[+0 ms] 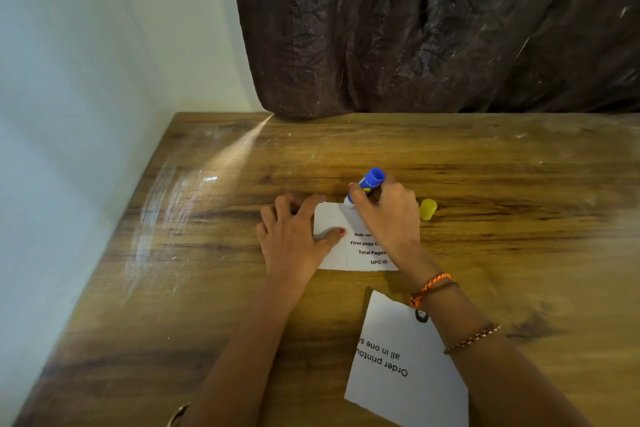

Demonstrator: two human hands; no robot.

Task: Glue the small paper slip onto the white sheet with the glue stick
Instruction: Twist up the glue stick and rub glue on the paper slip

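Observation:
A white printed paper (332,218) lies flat in the middle of the wooden table (207,288). My left hand (294,236) presses down on its left side, fingers spread, thumb on the paper. My right hand (384,215) grips a blue glue stick (367,184), tilted, with its white tip touching the paper's far edge. A second white paper (408,367) with large upside-down print lies nearer to me, partly under my right forearm. Which of the two papers is the slip, I cannot tell.
A yellow glue cap (428,209) lies on the table just right of my right hand. A dark brown curtain (433,28) hangs behind the table's far edge. A pale wall (86,114) runs along the table's left side.

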